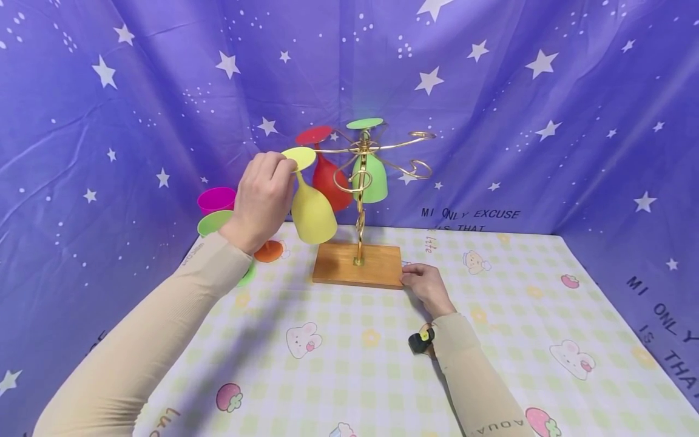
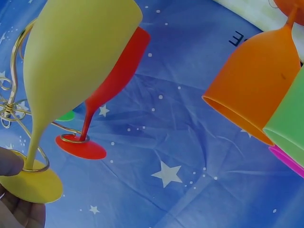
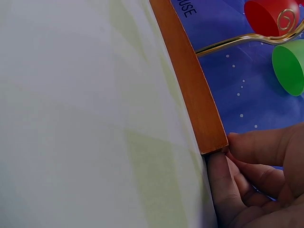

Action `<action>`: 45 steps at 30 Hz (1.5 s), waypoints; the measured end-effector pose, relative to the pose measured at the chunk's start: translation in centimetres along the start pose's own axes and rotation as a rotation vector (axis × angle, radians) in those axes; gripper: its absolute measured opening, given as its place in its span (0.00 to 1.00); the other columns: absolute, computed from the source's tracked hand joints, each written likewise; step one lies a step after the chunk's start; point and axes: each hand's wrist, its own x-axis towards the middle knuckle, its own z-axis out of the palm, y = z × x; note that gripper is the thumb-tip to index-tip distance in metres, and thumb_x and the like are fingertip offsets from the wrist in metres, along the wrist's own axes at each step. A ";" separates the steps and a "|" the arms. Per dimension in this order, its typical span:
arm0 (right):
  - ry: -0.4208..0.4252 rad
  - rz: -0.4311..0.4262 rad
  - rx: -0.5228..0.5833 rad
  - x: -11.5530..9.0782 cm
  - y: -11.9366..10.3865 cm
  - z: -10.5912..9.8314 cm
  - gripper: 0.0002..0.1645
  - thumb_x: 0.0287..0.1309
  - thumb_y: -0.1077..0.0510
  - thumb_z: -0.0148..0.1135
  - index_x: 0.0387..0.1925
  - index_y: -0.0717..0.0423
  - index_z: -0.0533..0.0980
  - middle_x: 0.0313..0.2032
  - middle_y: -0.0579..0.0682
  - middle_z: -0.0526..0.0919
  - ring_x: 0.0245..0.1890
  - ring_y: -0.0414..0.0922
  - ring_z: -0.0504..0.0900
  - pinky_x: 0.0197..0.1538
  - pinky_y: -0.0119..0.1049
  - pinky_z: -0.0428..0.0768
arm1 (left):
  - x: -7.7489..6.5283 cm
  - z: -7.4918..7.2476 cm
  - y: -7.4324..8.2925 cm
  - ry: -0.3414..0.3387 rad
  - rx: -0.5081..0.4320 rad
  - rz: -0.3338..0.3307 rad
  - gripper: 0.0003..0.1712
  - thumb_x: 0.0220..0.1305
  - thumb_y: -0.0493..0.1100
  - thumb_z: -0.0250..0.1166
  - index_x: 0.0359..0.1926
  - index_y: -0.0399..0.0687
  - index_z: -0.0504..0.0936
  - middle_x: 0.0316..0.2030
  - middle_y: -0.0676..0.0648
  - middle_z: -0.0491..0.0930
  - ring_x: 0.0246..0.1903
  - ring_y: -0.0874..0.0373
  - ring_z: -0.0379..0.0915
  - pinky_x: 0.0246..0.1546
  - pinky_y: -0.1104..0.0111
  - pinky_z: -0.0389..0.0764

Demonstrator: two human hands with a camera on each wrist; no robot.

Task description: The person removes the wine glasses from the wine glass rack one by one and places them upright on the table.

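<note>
A yellow wine glass (image 1: 314, 212) hangs upside down at the left of a gold wine glass rack (image 1: 361, 206). My left hand (image 1: 262, 194) pinches its round foot, thumb on one face and fingers on the other. In the left wrist view, a rack loop (image 2: 45, 159) runs around the glass's stem. My right hand (image 1: 428, 286) grips the right end of the rack's wooden base (image 1: 355, 276), with thumb and forefinger at its corner (image 3: 216, 142). A red wine glass (image 1: 330, 182) and a green wine glass (image 1: 374, 179) hang upside down from the rack's back loops.
Behind my left forearm stand an orange wine glass (image 2: 256, 80), another green glass (image 1: 214, 223) and a magenta glass (image 1: 216, 199), bowls up. Bare loops (image 1: 420, 167) stick out at the rack's right and front. Starry purple cloth (image 1: 491, 121) surrounds the checkered tabletop (image 1: 491, 364).
</note>
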 end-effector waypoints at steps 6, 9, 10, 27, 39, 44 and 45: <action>0.002 0.004 -0.003 0.1 0.0 0.0 0.15 0.58 0.64 0.60 0.48 0.63 0.78 0.51 0.58 0.77 0.48 0.50 0.74 0.49 0.41 0.74 | 0.0 0.3 -0.2 -0.001 0.026 -0.003 0.03 0.59 0.26 0.56 0.34 0.34 0.75 0.33 0.39 0.72 0.32 0.42 0.68 0.32 0.56 0.72; 0.000 0.006 -0.007 0.0 -0.1 0.1 0.15 0.58 0.64 0.60 0.48 0.62 0.78 0.51 0.58 0.77 0.48 0.50 0.74 0.49 0.41 0.74 | 0.1 0.4 -0.4 -0.002 0.024 -0.004 0.03 0.59 0.26 0.56 0.34 0.34 0.75 0.33 0.39 0.72 0.32 0.42 0.68 0.33 0.56 0.71; -0.002 0.008 -0.005 0.0 -0.1 0.1 0.15 0.58 0.63 0.60 0.48 0.62 0.78 0.51 0.58 0.77 0.48 0.50 0.74 0.49 0.41 0.74 | 0.1 0.4 -0.4 -0.002 0.021 -0.004 0.03 0.59 0.26 0.57 0.34 0.34 0.75 0.33 0.39 0.72 0.32 0.42 0.68 0.33 0.56 0.71; 0.005 0.006 -0.011 0.0 0.1 0.0 0.15 0.58 0.63 0.60 0.48 0.62 0.78 0.51 0.58 0.77 0.48 0.51 0.74 0.49 0.42 0.73 | 0.7 1.3 -0.2 0.023 0.049 0.009 0.05 0.58 0.25 0.53 0.31 0.35 0.74 0.30 0.40 0.71 0.30 0.43 0.68 0.32 0.56 0.72; 0.011 -0.001 -0.003 -0.1 -0.1 0.0 0.15 0.58 0.64 0.61 0.47 0.62 0.79 0.50 0.58 0.77 0.49 0.51 0.74 0.50 0.42 0.73 | 0.7 1.1 0.2 0.025 0.056 0.020 0.06 0.59 0.26 0.52 0.31 0.34 0.75 0.28 0.39 0.72 0.28 0.43 0.67 0.29 0.56 0.71; 0.011 0.007 0.003 -0.2 -0.2 -0.1 0.15 0.58 0.64 0.61 0.47 0.62 0.79 0.50 0.58 0.77 0.48 0.51 0.74 0.50 0.42 0.73 | 0.9 0.8 0.8 0.033 0.057 0.047 0.06 0.58 0.26 0.52 0.31 0.34 0.75 0.27 0.39 0.71 0.26 0.43 0.66 0.27 0.57 0.70; 0.010 0.009 0.004 -0.2 -0.2 -0.1 0.15 0.58 0.64 0.60 0.47 0.62 0.79 0.51 0.58 0.77 0.48 0.51 0.74 0.50 0.42 0.73 | 1.0 0.7 0.9 0.032 0.059 0.053 0.06 0.57 0.26 0.52 0.30 0.34 0.75 0.27 0.39 0.71 0.26 0.43 0.66 0.26 0.58 0.69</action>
